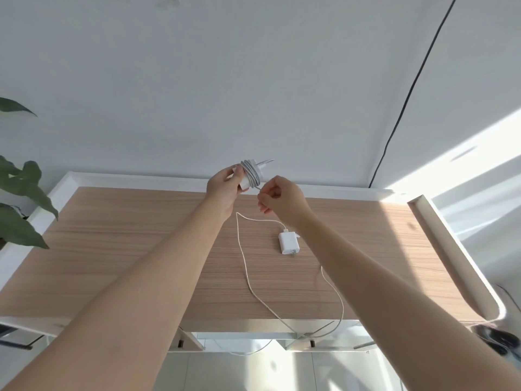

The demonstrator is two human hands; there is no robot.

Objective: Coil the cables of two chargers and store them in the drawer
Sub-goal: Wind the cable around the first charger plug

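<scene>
left hand (225, 185) grip curled round white cable-wrapped charger block (251, 175), right hand (277, 199) grip pinching its loose cable end just beside, second white charger (287, 242) on wooden tabletop (141, 244) below

Bare desktop (118, 249) lies left; 1 charger (288, 243) and its cable (253, 289) block centre.

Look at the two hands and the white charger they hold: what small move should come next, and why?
Probably tuck in the cable end. The left hand grips the white charger block wound with grey cable, nearly fully coiled, and the right hand pinches the short remaining tail. The second white charger lies uncoiled on the wooden table.
</scene>
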